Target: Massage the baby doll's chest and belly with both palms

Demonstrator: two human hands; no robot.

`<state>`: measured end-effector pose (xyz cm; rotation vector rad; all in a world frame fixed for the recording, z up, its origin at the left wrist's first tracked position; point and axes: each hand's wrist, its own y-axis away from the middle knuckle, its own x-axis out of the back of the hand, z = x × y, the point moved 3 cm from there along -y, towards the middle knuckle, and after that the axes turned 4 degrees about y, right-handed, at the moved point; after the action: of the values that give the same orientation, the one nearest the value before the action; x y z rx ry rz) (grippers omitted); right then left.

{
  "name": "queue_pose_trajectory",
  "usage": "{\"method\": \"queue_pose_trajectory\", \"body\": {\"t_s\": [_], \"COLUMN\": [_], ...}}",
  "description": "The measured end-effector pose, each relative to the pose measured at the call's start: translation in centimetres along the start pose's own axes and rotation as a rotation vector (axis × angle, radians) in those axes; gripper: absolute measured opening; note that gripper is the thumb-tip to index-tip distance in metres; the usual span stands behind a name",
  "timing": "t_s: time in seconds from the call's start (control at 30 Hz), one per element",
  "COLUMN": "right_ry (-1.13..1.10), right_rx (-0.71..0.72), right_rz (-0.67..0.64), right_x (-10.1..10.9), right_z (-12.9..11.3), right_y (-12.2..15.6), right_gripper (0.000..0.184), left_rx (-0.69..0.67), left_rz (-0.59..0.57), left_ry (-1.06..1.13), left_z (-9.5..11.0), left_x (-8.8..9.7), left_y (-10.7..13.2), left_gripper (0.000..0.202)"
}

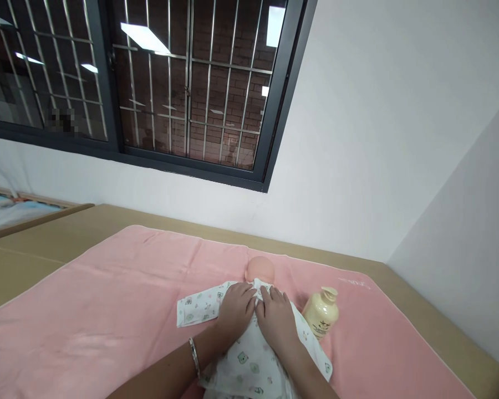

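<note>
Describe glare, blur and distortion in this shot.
Head view: ceiling lights glare in the window glass; a pixelated patch blurs its left pane; the wide lens tilts walls and frame; soft even light keeps the left hand and right hand on the doll's clothing sharp, barely shadowed.

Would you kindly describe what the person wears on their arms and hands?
No sleeves are in view. A thin silver bangle circles the wrist of the left hand. The right hand shows no glove, ring or watch.

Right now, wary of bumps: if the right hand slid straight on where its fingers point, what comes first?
Probably the doll's head, just beyond the right hand; the pump bottle sits aside.
</note>
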<state>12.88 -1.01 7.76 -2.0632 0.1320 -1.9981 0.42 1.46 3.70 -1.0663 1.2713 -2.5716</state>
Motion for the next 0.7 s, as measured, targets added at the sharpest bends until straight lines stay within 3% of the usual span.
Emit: {"method": "queue_pose_trajectory", "body": {"t_s": [0.2,0.7], "right_ry": [-0.096,-0.138], "right_rx": [-0.076,-0.080], "right_rz": [0.066,0.064], "right_x": [0.4,-0.7], "right_z": [0.2,0.5], "right_y": [0.2,0.3], "right_gripper": [0.031,0.047], "left_rx": [0.088,0.143], "left_rz": [0.001,0.005], "left_ry": [0.066,0.110], "left_z": [-0.4,-1.1], "left_x": [-0.1,-0.5], "left_y": [0.2,0.3], "left_gripper": [0.026,0.031]}}
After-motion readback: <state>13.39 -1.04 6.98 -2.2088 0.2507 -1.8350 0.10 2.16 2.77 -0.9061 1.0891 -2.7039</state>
